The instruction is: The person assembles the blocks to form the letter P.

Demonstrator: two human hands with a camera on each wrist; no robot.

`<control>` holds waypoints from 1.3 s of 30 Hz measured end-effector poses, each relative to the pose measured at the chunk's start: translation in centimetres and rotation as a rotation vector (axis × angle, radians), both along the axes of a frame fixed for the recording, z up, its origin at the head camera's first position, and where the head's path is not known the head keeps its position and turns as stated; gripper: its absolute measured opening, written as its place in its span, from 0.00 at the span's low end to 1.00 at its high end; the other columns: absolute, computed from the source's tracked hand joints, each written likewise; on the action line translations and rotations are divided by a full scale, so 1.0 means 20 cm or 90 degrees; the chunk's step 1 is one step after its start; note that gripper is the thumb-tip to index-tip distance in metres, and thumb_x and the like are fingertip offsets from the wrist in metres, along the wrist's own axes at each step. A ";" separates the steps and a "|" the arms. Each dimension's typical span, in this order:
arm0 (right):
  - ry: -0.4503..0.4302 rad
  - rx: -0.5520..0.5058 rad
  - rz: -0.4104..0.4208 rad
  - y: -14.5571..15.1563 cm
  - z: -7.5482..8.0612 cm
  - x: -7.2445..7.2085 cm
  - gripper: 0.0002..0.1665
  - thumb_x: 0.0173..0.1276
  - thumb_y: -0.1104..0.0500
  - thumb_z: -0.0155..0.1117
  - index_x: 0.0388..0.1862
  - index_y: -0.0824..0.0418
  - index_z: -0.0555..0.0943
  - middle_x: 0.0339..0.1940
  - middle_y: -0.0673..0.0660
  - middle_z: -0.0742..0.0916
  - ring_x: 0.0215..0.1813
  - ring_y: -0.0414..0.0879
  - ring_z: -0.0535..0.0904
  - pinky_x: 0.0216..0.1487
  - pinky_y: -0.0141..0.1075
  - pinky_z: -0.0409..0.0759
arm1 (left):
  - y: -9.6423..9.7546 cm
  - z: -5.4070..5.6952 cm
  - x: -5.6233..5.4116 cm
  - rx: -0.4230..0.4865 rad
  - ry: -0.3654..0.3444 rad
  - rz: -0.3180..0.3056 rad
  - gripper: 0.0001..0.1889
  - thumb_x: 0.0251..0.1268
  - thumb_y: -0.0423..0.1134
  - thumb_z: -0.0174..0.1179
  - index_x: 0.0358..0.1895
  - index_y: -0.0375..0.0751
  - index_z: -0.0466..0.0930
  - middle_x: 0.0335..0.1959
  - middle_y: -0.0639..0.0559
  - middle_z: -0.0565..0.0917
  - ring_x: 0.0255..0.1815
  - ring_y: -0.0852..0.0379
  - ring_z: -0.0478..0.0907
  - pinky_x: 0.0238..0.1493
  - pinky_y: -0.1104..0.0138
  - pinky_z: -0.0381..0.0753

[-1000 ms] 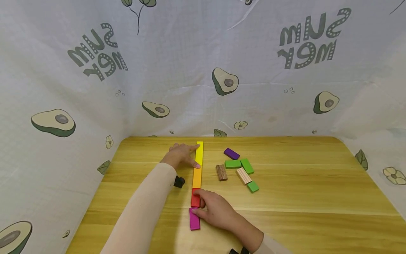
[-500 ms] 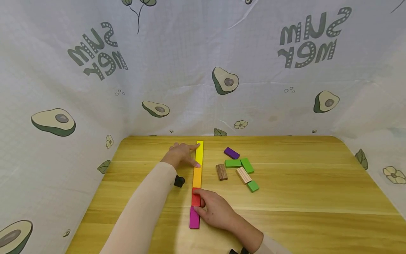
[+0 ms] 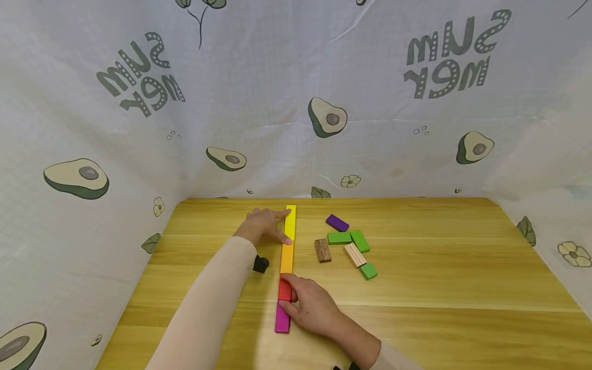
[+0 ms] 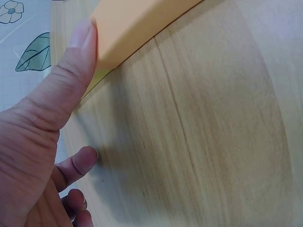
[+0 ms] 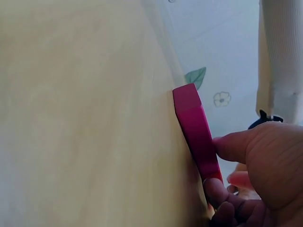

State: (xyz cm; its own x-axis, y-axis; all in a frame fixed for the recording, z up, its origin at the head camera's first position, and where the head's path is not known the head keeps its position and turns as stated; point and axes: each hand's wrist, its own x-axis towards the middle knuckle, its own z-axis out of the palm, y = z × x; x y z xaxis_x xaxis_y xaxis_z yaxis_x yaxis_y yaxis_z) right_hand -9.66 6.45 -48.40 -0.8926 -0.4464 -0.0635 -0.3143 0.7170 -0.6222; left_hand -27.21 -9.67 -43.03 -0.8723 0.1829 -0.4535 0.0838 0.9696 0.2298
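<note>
A straight row of flat wooden blocks runs away from me in the head view: a magenta block point(image 3: 282, 319), a red block point(image 3: 284, 290), an orange stretch point(image 3: 287, 258) and a yellow stretch point(image 3: 289, 226) at the far end. My left hand point(image 3: 261, 226) spreads thumb and index finger along the yellow part; its thumb point(image 4: 71, 71) lies against the orange side in the left wrist view. With my right hand point(image 3: 316, 307) I hold the magenta block, thumb over it and fingers curled at its side. My right index finger touches the red block.
Right of the row lie a dark brown block point(image 3: 322, 251), a purple block point(image 3: 337, 222), a ridged pale block point(image 3: 354, 255) and several green blocks point(image 3: 339, 238). Behind the wooden table point(image 3: 439, 246) hangs a white avocado-print sheet point(image 3: 277, 77).
The magenta block has moved up against the red block, closing the small gap between them along with my right hand's slight shift. My left hand has stayed in place.
</note>
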 end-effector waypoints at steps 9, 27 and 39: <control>-0.011 -0.017 -0.006 0.00 0.00 -0.01 0.37 0.71 0.46 0.69 0.74 0.57 0.71 0.29 0.41 0.77 0.35 0.34 0.72 0.36 0.30 0.71 | 0.00 0.01 0.01 -0.001 0.004 0.000 0.54 0.45 0.68 0.75 0.78 0.80 0.54 0.80 0.42 0.64 0.73 0.32 0.60 0.72 0.38 0.67; -0.037 -0.049 -0.015 0.02 0.00 -0.02 0.44 0.68 0.46 0.73 0.76 0.59 0.67 0.28 0.42 0.78 0.29 0.33 0.71 0.31 0.28 0.72 | 0.00 0.00 0.01 -0.001 0.004 0.007 0.54 0.44 0.68 0.75 0.78 0.80 0.55 0.80 0.43 0.65 0.71 0.33 0.61 0.70 0.39 0.69; 0.060 0.014 -0.311 0.22 0.02 -0.21 0.30 0.67 0.44 0.73 0.53 0.65 0.75 0.28 0.54 0.81 0.28 0.44 0.74 0.25 0.35 0.71 | 0.00 0.00 0.00 0.003 -0.009 0.010 0.54 0.45 0.69 0.74 0.78 0.81 0.54 0.80 0.43 0.64 0.73 0.32 0.59 0.72 0.37 0.66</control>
